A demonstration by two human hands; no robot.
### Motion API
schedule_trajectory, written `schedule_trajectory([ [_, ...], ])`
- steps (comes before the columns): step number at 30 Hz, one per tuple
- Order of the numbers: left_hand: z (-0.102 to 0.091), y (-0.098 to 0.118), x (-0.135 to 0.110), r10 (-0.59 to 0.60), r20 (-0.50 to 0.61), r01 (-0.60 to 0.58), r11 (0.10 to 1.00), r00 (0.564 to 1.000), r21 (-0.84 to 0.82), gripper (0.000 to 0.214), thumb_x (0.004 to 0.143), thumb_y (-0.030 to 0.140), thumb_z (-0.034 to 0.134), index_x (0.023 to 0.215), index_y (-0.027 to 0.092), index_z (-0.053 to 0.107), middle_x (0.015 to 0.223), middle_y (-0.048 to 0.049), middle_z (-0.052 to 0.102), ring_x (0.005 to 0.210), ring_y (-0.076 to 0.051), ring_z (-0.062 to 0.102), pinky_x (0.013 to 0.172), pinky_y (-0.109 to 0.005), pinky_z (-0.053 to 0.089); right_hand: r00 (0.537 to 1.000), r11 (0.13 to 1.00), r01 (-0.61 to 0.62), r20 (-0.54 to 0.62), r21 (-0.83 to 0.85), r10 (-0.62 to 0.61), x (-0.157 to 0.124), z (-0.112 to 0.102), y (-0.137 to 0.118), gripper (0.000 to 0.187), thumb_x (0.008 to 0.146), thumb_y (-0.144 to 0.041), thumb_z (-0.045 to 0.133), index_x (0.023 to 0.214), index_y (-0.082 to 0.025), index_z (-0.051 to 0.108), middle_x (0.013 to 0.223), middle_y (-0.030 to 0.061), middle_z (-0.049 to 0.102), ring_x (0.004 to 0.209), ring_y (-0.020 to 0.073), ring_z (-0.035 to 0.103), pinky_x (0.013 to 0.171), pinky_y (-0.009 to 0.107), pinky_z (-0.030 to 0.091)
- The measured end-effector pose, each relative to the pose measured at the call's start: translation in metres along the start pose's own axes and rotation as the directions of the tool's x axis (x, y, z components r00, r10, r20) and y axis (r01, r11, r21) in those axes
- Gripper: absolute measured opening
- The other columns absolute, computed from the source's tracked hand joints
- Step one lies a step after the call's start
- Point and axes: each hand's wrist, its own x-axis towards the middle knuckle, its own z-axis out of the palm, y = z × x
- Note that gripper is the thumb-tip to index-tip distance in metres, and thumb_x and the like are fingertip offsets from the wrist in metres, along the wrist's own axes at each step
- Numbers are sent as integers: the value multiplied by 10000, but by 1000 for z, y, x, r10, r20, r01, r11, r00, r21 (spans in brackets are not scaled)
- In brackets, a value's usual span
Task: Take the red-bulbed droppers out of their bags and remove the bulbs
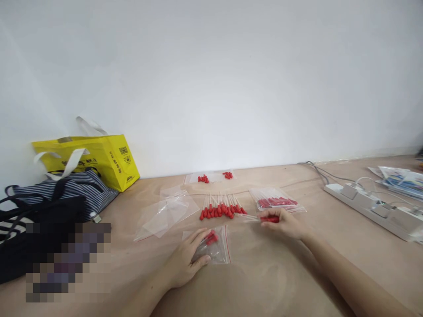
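My right hand [284, 223] is closed around the red ends of a few thin pale sticks [249, 217], which point left above the table. My left hand [189, 260] lies with its fingers stretched out on a clear zip bag [218, 254] with a red seal line. Red pieces [211, 237] show in that bag by my fingertips. Beyond both hands, a row of red-tipped sticks [223, 210] lies with the red ends toward me. Behind my right hand is a filled clear bag [274, 199] of the same sticks.
Flat clear bags [168, 211] lie at left. Against the wall is another bag [216, 177] with red pieces in two groups. A yellow bag [124, 163] and a striped bag [86, 193] stand far left. A white power strip [373, 211] and colourful packets [403, 180] are right.
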Motion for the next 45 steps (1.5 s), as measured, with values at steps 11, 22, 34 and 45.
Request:
schedule_trajectory([
  [11, -3, 4, 1, -14, 22, 13, 1000, 1000, 15, 487, 811, 292, 445, 1277, 245, 311, 1333, -66, 353, 1191, -216, 360, 983, -398, 320, 838, 893, -156, -535, -422, -107, 72, 56, -7, 316, 709, -130, 426, 964, -93, 608, 860, 136, 602, 833, 227, 562, 767, 330, 418],
  [22, -1, 5, 0, -36, 45, 35, 999, 998, 29, 492, 818, 312, 430, 1288, 250, 300, 1353, -66, 322, 1210, -224, 335, 994, -409, 299, 834, 844, -128, -517, -520, -192, 69, 67, 1, 270, 776, -265, 455, 964, -118, 582, 896, 130, 570, 828, 210, 541, 762, 304, 398],
  [34, -2, 6, 0, -55, 54, 54, 998, 997, 13, 504, 816, 317, 432, 1295, 256, 288, 1358, -59, 316, 1217, -222, 327, 996, -408, 299, 791, 839, 245, -401, -485, -463, 24, 59, -3, 165, 791, -257, 439, 827, -167, 573, 701, 40, 582, 647, 151, 506, 626, 275, 401],
  [45, 1, 5, 1, -16, -9, 16, 1000, 1000, -24, 509, 793, 303, 464, 1276, 247, 312, 1279, -56, 441, 1158, -214, 405, 970, -394, 338, 886, 800, 429, 21, -418, -464, 14, 101, -31, 146, 776, -257, 519, 695, -190, 620, 633, 1, 522, 659, 125, 467, 643, 256, 337],
])
